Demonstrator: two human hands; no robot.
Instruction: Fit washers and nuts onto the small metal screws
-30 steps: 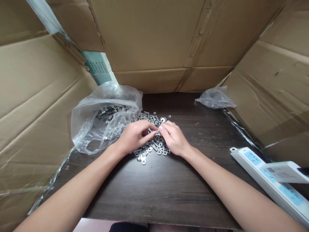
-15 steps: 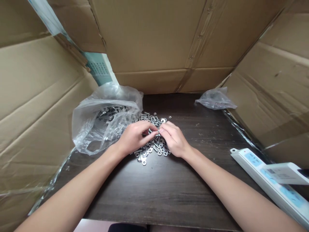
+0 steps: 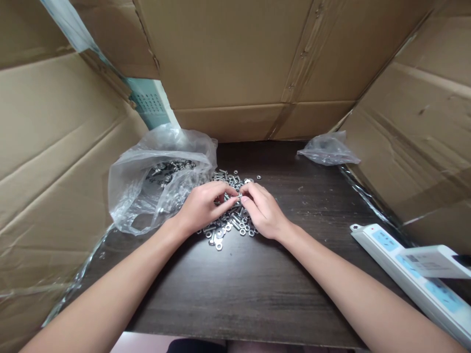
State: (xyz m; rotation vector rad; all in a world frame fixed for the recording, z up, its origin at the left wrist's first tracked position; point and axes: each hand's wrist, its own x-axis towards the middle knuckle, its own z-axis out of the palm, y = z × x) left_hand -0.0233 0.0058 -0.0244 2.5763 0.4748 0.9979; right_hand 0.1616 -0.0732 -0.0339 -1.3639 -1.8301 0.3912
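The fingers of the left hand [image 3: 201, 207] and the right hand [image 3: 266, 211] pinch one small metal part [image 3: 240, 196] between them, over the fastener pile [image 3: 241, 225] on the worktop [image 3: 228, 294]. The fingertips mask the part; its type cannot be determined. An open plastic bag [image 3: 127, 169] containing further fasteners lies just beside the pile. Cardboard panels [image 3: 228, 63] bound the worktop left, rear and right. A power strip [image 3: 379, 245] lies outboard of the right forearm [image 3: 342, 274].
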